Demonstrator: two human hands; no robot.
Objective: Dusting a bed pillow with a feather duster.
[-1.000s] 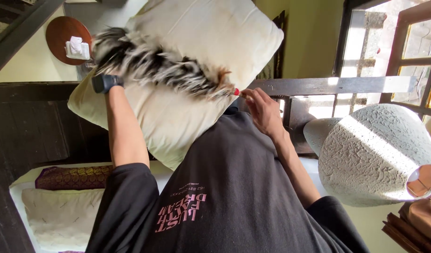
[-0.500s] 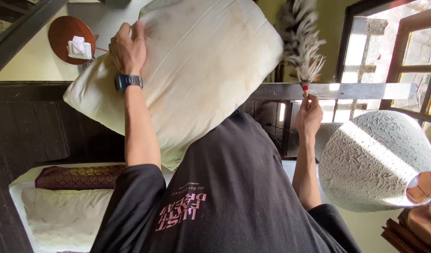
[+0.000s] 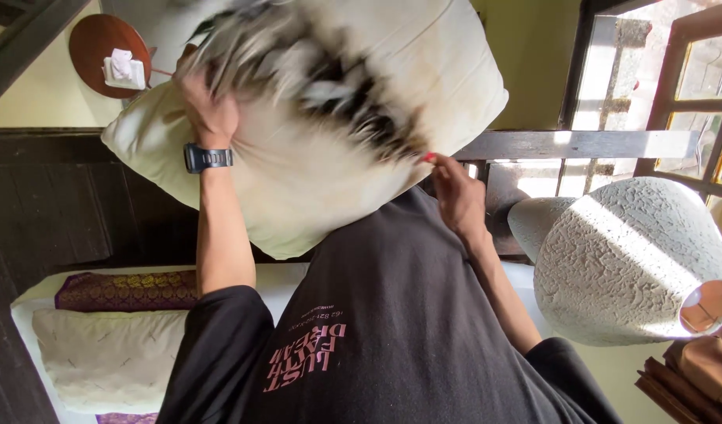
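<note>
The left hand (image 3: 208,110), watch on its wrist, has its grip closed on the upper edge of the cream pillow (image 3: 314,141), holding it raised at twelve o'clock so its face is exposed. The right hand (image 3: 455,192) at three o'clock grips a feather duster (image 3: 314,78) shut, its blurred black-and-white plumes lying across the pillow's face; the bed (image 3: 102,345) lies at seven o'clock.

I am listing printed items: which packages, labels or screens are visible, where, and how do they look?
Tissue box: white, on the round brown table, top left.
Wristwatch: dark, on the left hand's wrist, at the pillow; screen unclear.
Shirt print: pink lettering block on the black shirt, bottom centre.
No label shows on the feather duster.
</note>
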